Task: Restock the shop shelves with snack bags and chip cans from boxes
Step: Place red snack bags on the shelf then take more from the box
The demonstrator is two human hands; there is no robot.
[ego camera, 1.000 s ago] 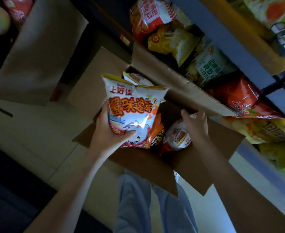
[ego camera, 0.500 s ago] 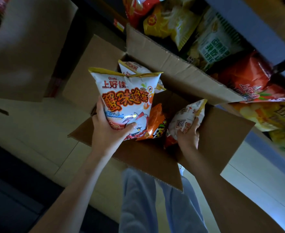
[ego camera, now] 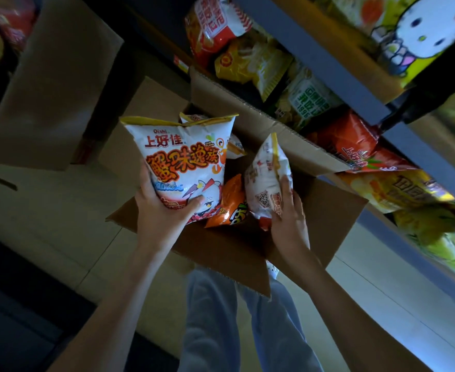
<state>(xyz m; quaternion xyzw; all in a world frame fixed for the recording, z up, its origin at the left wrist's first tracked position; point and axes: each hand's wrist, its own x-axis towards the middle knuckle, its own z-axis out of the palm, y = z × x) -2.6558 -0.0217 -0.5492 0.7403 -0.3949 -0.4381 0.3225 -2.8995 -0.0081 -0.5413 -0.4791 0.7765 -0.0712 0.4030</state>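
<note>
Oishi crab-flavour snack bag (ego camera: 186, 167) stands upright over the open cardboard box (ego camera: 328, 216), its bottom clasped in the left grip (ego camera: 164, 213). The right grip (ego camera: 288, 224) curls round a second white bag (ego camera: 266, 181), both seemingly raised for the stocked shelf (ego camera: 336, 65) beyond.

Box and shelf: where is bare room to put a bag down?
The pale floor left of the open box, next to the other carton, is bare. The shelf beside the box is crowded with bags, edge to edge.

Snack bags (ego camera: 183, 167) are showing glossy, crinkled plastic film; the box (ego camera: 247, 245) is presenting matt, rough corrugated cardboard.
</note>
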